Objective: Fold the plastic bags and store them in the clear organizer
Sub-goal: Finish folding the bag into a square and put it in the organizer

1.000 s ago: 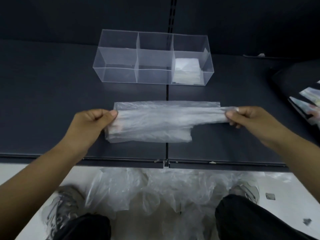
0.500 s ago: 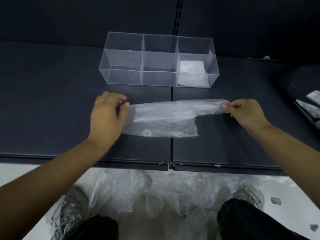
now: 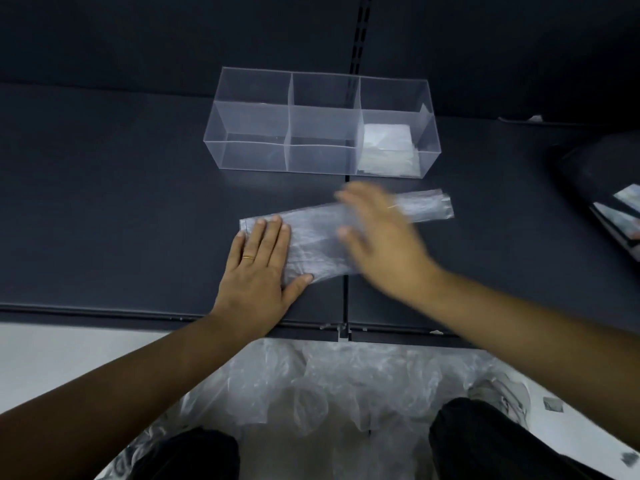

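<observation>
A clear plastic bag (image 3: 313, 247), folded into a long strip, lies flat on the dark shelf (image 3: 121, 202). My left hand (image 3: 258, 268) presses flat on the bag's left end, fingers straight. My right hand (image 3: 377, 237), blurred by motion, sweeps over the middle of the strip with fingers spread. The bag's narrow handle end (image 3: 433, 206) sticks out to the right. Behind it stands the clear organizer (image 3: 249, 133) with three compartments. Folded bags (image 3: 386, 150) lie in the right compartment; the other two hold nothing.
A heap of loose clear bags (image 3: 329, 382) lies on the floor below the shelf's front edge, between my knees. A dark object (image 3: 602, 188) sits at the shelf's right edge.
The bag has been laid down on the shelf. My left hand moved from its end onto it, flat. My right hand released the handle end and moved left over the strip.
</observation>
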